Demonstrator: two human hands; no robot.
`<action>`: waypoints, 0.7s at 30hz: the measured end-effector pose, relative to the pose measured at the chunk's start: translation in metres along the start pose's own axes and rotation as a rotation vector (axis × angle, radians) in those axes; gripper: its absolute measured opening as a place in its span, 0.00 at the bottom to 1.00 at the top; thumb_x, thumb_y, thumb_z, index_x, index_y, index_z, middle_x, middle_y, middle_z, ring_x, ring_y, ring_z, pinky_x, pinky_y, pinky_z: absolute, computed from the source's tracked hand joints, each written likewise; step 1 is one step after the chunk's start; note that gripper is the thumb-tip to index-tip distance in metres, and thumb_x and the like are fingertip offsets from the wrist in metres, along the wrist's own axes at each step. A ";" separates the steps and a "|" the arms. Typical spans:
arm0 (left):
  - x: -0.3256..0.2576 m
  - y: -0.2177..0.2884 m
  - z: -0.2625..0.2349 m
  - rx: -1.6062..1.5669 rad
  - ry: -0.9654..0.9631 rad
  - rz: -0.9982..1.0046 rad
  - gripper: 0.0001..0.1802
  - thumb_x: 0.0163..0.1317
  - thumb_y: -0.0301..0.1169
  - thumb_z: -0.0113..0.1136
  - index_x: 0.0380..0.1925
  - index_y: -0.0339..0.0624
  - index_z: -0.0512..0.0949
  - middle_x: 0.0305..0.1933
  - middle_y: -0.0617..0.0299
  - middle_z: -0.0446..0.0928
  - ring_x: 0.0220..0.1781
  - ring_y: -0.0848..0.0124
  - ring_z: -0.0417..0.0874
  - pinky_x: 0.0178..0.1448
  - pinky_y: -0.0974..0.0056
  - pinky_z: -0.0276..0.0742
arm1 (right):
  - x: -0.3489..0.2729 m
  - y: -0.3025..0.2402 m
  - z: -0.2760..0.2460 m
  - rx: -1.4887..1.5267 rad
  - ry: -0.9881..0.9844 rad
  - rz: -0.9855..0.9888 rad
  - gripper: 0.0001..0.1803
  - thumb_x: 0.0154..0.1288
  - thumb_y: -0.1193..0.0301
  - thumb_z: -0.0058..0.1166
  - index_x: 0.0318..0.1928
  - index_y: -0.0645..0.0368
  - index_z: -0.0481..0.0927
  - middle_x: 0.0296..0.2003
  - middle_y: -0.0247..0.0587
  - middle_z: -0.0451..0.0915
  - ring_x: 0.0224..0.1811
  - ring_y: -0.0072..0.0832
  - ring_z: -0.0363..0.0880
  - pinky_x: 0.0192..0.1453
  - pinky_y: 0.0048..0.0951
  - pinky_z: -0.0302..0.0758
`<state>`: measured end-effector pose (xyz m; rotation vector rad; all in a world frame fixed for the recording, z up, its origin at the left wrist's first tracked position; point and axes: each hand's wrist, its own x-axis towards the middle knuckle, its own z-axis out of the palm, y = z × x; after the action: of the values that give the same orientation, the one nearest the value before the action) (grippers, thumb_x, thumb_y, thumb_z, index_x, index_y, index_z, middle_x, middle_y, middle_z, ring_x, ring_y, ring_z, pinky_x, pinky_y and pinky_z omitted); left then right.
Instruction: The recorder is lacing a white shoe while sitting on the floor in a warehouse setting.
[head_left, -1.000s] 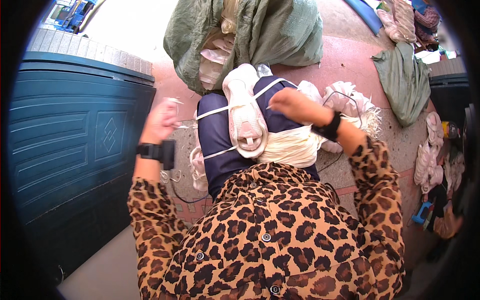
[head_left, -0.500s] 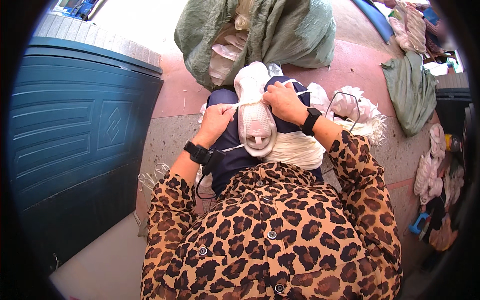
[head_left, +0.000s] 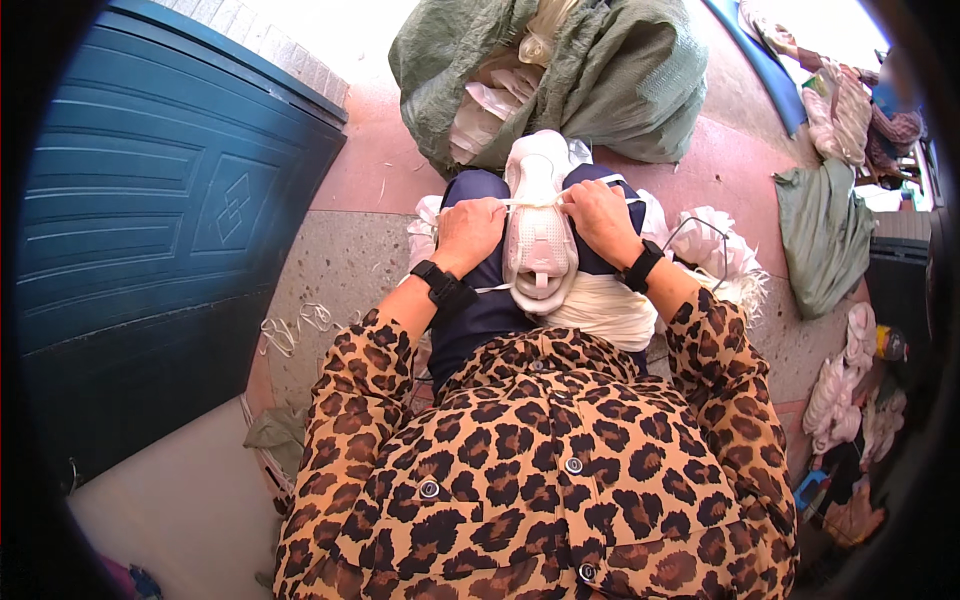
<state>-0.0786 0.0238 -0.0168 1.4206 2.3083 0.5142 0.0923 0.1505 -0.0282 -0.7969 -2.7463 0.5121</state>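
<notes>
A white sneaker rests lengthwise between my thighs, its toe pointing away and its heel toward me. A white shoelace runs across the top of the shoe. On the left side, my left hand pinches one part of the lace, fingers closed. My right hand grips the lace close to the shoe's right side, fingers closed too. A bundle of cream-white laces lies across my lap, just right of the heel.
A big green woven sack with white wrapping inside stands ahead. White bundles lie right of my knee, by a thin metal frame. A blue panelled door is at the left, another green sack at the right.
My hands have drawn in level on either side of the shoe, both keeping hold of the lace. The whole view has shifted, so the scene sits further right.
</notes>
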 end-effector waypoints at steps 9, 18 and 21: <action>0.007 -0.006 -0.003 -0.045 -0.015 0.127 0.11 0.54 0.36 0.49 0.24 0.42 0.77 0.24 0.48 0.75 0.29 0.50 0.76 0.32 0.51 0.70 | 0.002 -0.003 -0.004 -0.044 -0.053 -0.003 0.08 0.54 0.65 0.51 0.26 0.55 0.78 0.28 0.37 0.74 0.37 0.34 0.71 0.39 0.37 0.63; 0.008 0.000 -0.002 0.003 -0.039 0.147 0.13 0.55 0.36 0.46 0.22 0.40 0.75 0.22 0.48 0.75 0.28 0.50 0.77 0.33 0.50 0.70 | 0.003 -0.001 -0.004 -0.028 -0.113 0.025 0.09 0.55 0.65 0.49 0.27 0.54 0.79 0.28 0.36 0.75 0.38 0.35 0.71 0.41 0.38 0.63; 0.004 0.011 -0.002 0.067 -0.033 0.170 0.13 0.56 0.36 0.46 0.22 0.41 0.76 0.21 0.48 0.75 0.26 0.52 0.77 0.33 0.51 0.67 | 0.004 -0.002 -0.004 -0.020 -0.124 0.028 0.09 0.55 0.65 0.49 0.26 0.54 0.79 0.28 0.37 0.75 0.38 0.35 0.71 0.41 0.39 0.63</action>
<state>-0.0729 0.0317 -0.0108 1.6543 2.2100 0.4614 0.0895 0.1526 -0.0233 -0.8360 -2.8607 0.5586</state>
